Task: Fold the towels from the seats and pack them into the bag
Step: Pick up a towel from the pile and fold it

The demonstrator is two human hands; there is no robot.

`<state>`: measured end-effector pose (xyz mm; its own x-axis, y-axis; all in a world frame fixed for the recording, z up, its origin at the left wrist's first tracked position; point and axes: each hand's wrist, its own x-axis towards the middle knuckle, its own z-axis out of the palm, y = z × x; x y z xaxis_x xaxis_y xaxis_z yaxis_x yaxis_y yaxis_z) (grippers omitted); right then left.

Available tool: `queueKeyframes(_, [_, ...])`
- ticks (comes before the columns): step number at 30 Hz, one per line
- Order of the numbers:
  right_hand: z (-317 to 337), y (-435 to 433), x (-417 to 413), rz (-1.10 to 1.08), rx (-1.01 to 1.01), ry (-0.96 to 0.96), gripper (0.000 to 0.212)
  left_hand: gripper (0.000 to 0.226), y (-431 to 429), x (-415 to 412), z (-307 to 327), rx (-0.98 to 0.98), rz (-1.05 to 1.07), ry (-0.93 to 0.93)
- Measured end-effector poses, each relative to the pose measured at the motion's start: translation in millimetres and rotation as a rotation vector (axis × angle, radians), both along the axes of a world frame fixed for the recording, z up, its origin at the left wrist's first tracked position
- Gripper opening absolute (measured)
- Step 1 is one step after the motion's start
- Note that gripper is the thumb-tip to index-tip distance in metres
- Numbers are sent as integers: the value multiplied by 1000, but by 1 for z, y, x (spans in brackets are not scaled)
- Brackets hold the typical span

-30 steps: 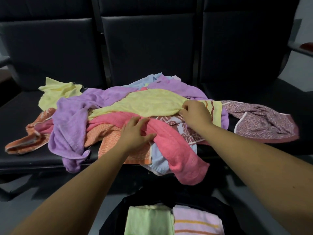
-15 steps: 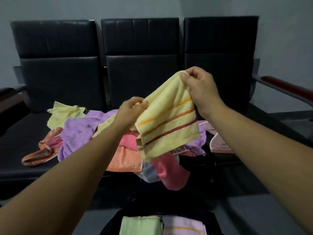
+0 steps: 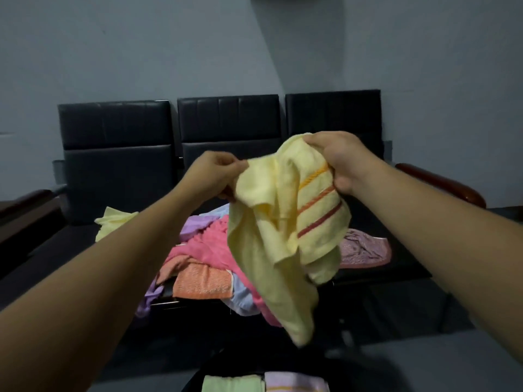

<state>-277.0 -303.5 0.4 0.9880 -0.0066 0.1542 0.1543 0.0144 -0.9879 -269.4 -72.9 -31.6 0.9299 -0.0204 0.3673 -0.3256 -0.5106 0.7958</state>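
A pale yellow towel (image 3: 271,244) with orange and red stripes hangs in the air in front of me. My left hand (image 3: 215,172) pinches its upper left edge. My right hand (image 3: 336,159) grips its upper right corner. The rest of the towel droops down, crumpled. Behind it, a pile of towels (image 3: 203,258) in pink, orange, purple and light blue lies on the black seats (image 3: 119,165). At the bottom edge the dark bag (image 3: 215,366) shows a folded green towel (image 3: 232,384) and a folded pale striped towel (image 3: 294,384) inside.
Another yellow towel (image 3: 113,222) lies on the left seat and a mauve patterned towel (image 3: 365,247) on the right seat. Brown armrests (image 3: 441,182) flank the row of three seats. A grey wall stands behind.
Both hands have lifted the yellow striped towel higher off the pile and drawn its top edge apart. My view has tilted upward, showing more wall.
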Motion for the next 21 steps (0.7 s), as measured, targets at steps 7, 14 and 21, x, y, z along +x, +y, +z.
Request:
queueKeyframes(7, [-7,23,-14,-30,88,156,30,51,-12,-66,-12,-317,-527,75])
queueKeyframes(14, [-25,22,-23,98,170,285,20,34,-39,-93,-37,-51,-162,-21])
queueKeyframes(21, [-49,7,-55,349,-85,222,45,15,-42,-80,-28,-592,49,117])
